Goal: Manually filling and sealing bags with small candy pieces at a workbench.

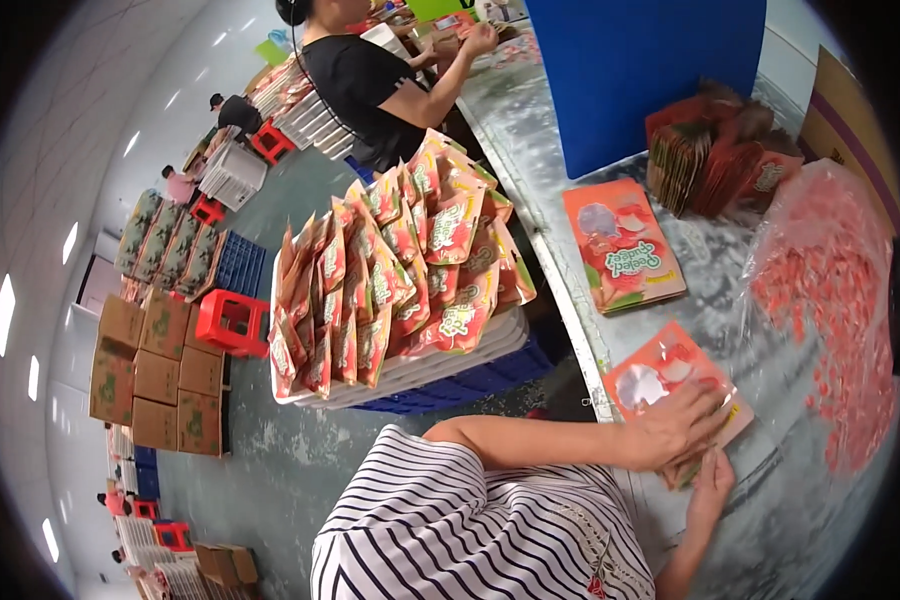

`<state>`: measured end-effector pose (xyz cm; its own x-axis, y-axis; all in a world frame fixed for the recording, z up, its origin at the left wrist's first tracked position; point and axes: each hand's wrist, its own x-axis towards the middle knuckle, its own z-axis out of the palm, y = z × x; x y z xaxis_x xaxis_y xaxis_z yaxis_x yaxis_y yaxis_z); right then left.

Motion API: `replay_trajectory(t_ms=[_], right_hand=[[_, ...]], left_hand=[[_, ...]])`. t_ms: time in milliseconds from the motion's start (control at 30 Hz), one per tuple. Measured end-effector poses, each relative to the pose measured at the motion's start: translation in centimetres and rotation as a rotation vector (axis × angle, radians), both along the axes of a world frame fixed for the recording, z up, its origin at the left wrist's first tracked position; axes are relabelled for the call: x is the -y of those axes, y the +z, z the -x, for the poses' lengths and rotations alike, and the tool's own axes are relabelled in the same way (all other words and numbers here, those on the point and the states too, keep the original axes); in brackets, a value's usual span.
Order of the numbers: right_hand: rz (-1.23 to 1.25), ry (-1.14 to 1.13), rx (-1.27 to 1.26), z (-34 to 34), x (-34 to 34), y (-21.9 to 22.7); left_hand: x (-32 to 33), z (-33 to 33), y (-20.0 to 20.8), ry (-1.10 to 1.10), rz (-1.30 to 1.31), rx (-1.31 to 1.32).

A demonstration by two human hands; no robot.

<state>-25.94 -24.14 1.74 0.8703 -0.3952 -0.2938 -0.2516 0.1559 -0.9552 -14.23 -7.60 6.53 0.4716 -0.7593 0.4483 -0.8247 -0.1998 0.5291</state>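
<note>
A pink-red snack pouch (670, 368) with a pale window lies tilted on the grey table at its near edge. My left hand (675, 425) reaches across from the left and is closed over the pouch's lower part, knuckles up. Just below it, my right hand (711, 485) pinches the pouch's lower edge with thumb and fingers. The palms and the pouch's bottom end are mostly hidden. A flat stack of matching pouches (625, 245) sits a little farther away on the table.
Farther back, a bundle of pouches (715, 155) stands beside a blue panel (645, 80). On the right lies a clear bag of small red pieces (820, 290). At my left, many filled pouches (395, 265) cover stacked trays. Another person (365, 85) works farther along the table.
</note>
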Motion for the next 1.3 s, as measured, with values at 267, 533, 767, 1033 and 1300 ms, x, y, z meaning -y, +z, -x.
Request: replay_trajectory(t_ms=[267, 533, 767, 1033, 1300], right_hand=[[0.111, 0.215, 0.119, -0.9, 3.1, 0.3], [-0.025, 0.255, 0.117, -2.4, -1.9, 3.8], [0.359, 0.244, 0.070, -2.3, -1.9, 2.3], [0.483, 0.248, 0.043, -2.6, -0.5, 4.9], [0.560, 0.108, 0.021, -3.1, 1.9, 1.5]], left_hand=[[-0.8, -1.4, 0.1, -0.082, -0.009, 0.153], [-2.3, -3.1, 2.2, -0.343, -0.057, 0.490], [-3.5, -3.5, 2.8, -0.392, -0.310, 0.649], [-0.7, -1.5, 3.7, -0.513, -0.363, 0.677], [0.3, -1.5, 4.3, -0.697, -0.660, 0.493]])
